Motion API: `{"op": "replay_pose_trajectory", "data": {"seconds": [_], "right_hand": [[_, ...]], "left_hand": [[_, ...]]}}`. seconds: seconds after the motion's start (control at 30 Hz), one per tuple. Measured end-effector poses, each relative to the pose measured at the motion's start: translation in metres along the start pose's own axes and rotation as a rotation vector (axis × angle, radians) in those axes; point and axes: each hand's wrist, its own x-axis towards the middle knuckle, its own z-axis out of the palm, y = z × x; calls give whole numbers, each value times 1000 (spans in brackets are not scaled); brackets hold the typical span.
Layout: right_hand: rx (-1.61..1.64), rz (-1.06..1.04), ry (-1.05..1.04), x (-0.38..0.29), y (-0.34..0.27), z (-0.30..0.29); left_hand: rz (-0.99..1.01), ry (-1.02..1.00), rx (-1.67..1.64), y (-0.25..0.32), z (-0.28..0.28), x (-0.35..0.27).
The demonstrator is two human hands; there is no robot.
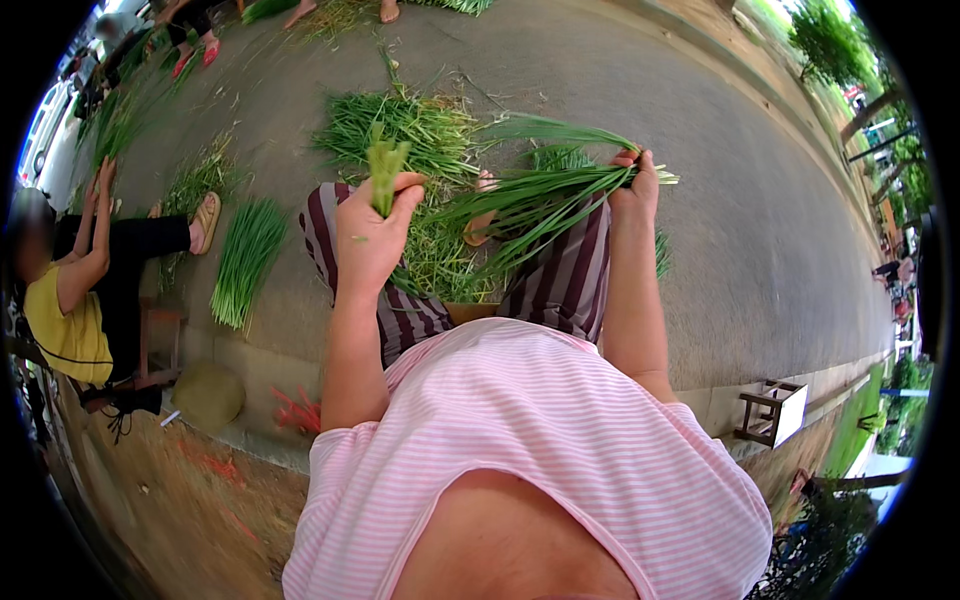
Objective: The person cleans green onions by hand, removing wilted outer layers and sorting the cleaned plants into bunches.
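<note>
My left hand (375, 229) is closed around a small bunch of pale green stalks (386, 169), their blurred ends standing up above the fist. Over my knee on the other side, my right hand (636, 184) grips a bunch of long green leaves (547, 184) that look like garlic chives. Their white stem ends stick out past the hand, and the leaf tips fan toward the middle. Beyond my feet lies a heap of the same greens (401, 135) on the pavement. Yellowish trimmed leaves (442, 255) cover the ground between my legs.
At the left, a person in a yellow top (75, 315) sits holding long greens (120, 124). A neat chive bundle (247, 259) lies between us. Behind me are a straw-coloured round hat (208, 394), red ties (298, 411) and, at the right, a small stool (772, 414).
</note>
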Motion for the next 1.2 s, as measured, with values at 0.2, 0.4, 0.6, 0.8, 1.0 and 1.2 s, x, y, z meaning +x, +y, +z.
{"op": "replay_pose_trajectory", "data": {"seconds": [0.2, 0.4, 0.6, 0.8, 1.0, 1.2], "right_hand": [[-26, -47, 9, 1, -5, 0], [-44, -47, 18, -1, 10, -1], [44, -77, 5, 3, -7, -10], [7, -110, 46, 2, -10, -8], [-74, -121, 77, -5, -2, -2], [-197, -138, 83, -11, 13, 0]], "left_hand": [[98, 85, 190, -7, 0, 0], [-41, 214, -273, -13, 8, 3], [-86, 350, -694, -39, -28, 18], [-146, 313, -512, -27, -16, 12], [-172, 213, -514, -14, -13, 7], [-178, 167, -597, -10, -12, 8]]}}
